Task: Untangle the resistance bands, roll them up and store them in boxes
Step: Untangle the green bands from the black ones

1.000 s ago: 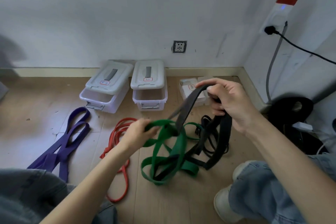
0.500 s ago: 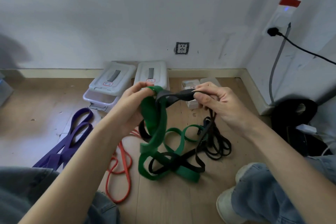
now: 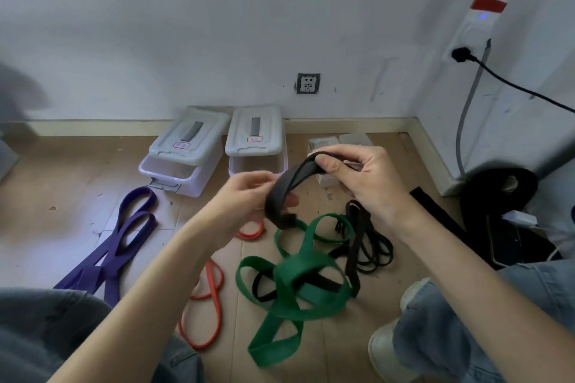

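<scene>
My right hand (image 3: 367, 183) pinches the black band (image 3: 292, 186) at its raised fold; my left hand (image 3: 245, 196) grips it lower. The rest trails into the green band (image 3: 295, 277), tangled on the floor (image 3: 62, 196). Purple band (image 3: 124, 236) and red band (image 3: 205, 314) lie loose, unrolled. Both boxes (image 3: 186, 158) stand at the wall edge; nothing visibly stored.

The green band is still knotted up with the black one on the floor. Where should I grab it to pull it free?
Take the green band at its near loop, which lies flat on the floor, clear of the black band. Come from above on the near side and pinch across the flat strap. The middle is crossed by black strands, so a grip there would likely catch both.
</scene>
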A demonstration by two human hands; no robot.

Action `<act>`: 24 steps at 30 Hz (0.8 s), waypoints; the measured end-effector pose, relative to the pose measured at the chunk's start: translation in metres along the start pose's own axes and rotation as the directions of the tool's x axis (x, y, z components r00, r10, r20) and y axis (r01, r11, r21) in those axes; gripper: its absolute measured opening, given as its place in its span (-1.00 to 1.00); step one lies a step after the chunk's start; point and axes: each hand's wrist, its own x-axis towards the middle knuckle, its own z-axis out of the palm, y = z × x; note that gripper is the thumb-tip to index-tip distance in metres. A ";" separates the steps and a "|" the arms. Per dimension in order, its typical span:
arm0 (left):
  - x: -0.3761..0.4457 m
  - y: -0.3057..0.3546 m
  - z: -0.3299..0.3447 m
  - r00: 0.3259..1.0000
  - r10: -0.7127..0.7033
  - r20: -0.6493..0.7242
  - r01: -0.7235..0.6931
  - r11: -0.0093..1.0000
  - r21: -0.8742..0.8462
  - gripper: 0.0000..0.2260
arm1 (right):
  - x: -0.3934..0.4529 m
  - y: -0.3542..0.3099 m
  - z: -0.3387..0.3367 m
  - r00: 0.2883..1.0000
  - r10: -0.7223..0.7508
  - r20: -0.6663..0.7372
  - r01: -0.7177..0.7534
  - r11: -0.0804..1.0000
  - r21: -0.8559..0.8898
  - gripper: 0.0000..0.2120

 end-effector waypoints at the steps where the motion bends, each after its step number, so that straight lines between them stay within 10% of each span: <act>1: 0.001 0.003 -0.005 0.994 0.025 -0.102 -0.025 1.000 0.001 -0.85 | 0.000 -0.001 -0.002 1.000 -0.005 0.006 0.005 1.000 0.007 -0.87; 4: 0.002 0.007 -0.017 0.957 0.232 -0.172 -0.225 0.972 0.060 -0.77 | -0.001 -0.004 -0.006 0.996 0.032 0.087 -0.036 0.998 0.054 -0.81; 8: -0.007 0.003 0.014 0.872 0.313 0.376 -0.347 0.938 0.022 -0.54 | -0.003 -0.009 0.000 0.976 -0.020 0.216 -0.052 0.946 0.319 -0.76; 15: -0.015 -0.055 0.071 0.906 -0.025 0.423 0.008 0.999 0.042 -0.93 | 0.005 -0.012 -0.009 0.999 0.036 0.023 -0.042 0.709 0.704 -0.86; 19: 0.006 -0.035 0.027 0.967 -0.105 0.233 0.050 0.971 0.234 -0.84 | 0.008 0.011 -0.032 0.951 0.275 -0.143 -0.264 0.960 0.091 -0.83; 22: 0.012 -0.012 -0.002 0.990 -0.081 0.114 0.001 0.818 0.576 -0.78 | 0.000 0.031 -0.036 0.888 0.460 0.025 -0.335 0.682 -0.650 -0.32; 24: 0.008 -0.003 0.001 0.972 -0.132 0.194 -0.066 0.639 0.766 -0.75 | -0.006 0.030 -0.025 0.866 0.412 0.283 -0.157 0.762 -0.628 -0.01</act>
